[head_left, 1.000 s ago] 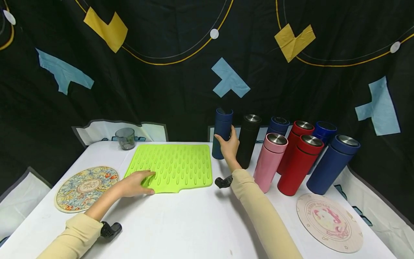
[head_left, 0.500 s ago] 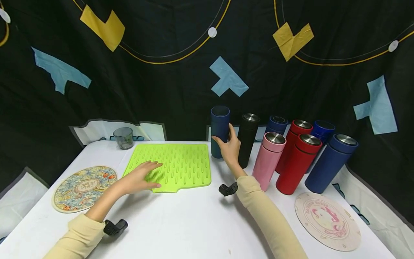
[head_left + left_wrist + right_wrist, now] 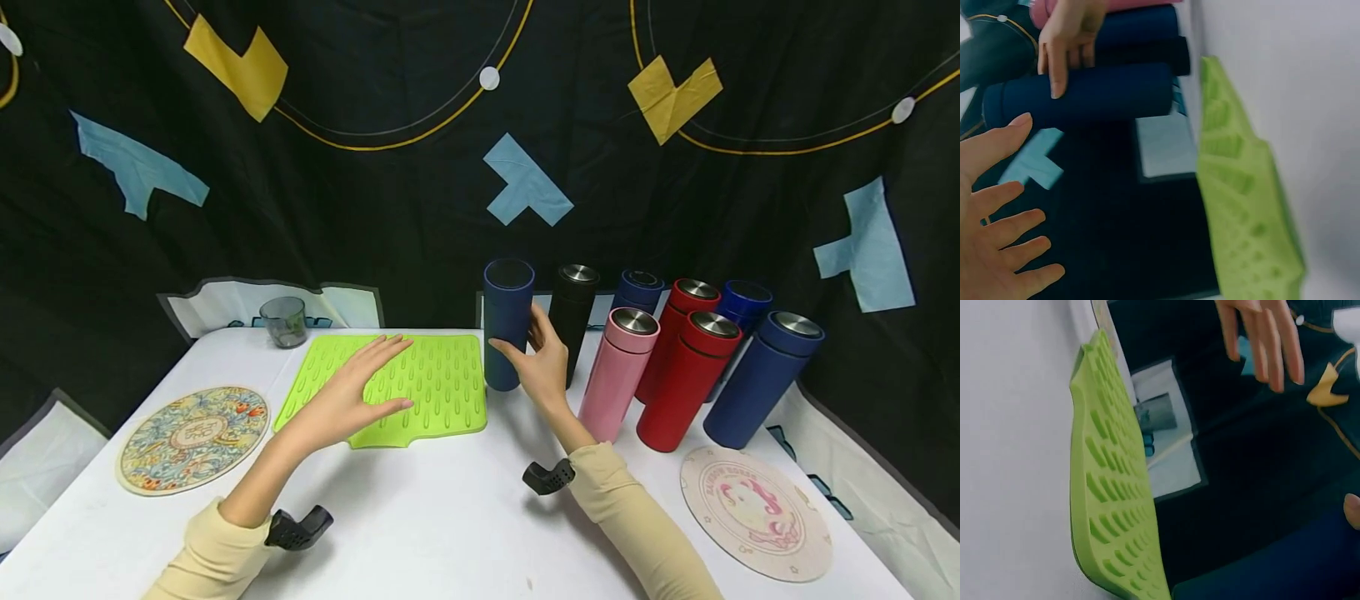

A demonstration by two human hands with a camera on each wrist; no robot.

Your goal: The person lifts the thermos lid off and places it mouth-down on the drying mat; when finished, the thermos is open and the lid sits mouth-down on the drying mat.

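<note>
In the head view my right hand (image 3: pixel 542 360) grips a dark blue thermos bottle (image 3: pixel 504 358) round its side, thumb at the front. The bottle stands upright beside the right edge of a lime-green ridged mat (image 3: pixel 442 392). My left hand (image 3: pixel 337 408), fingers spread and holding nothing, is over the left part of the mat and hides some of it. In the left wrist view the left hand's spread fingers and thumb come close to the outline of the thermos bottle (image 3: pixel 1116 97). The right wrist view shows the mat (image 3: pixel 1110 487) and only part of the bottle (image 3: pixel 1285 569).
Just right of the gripped bottle stands a black thermos (image 3: pixel 573 312), then a pink one (image 3: pixel 621 375), a red one (image 3: pixel 686 383) and several more. A grey glass cup (image 3: pixel 285 323) stands back left. Round mats lie left (image 3: pixel 195 437) and right (image 3: pixel 757 512).
The gripped thermos bottle has come slightly nearer and left with my right hand. My left hand has risen from the mat's front left edge and moved right, its fingers spreading.
</note>
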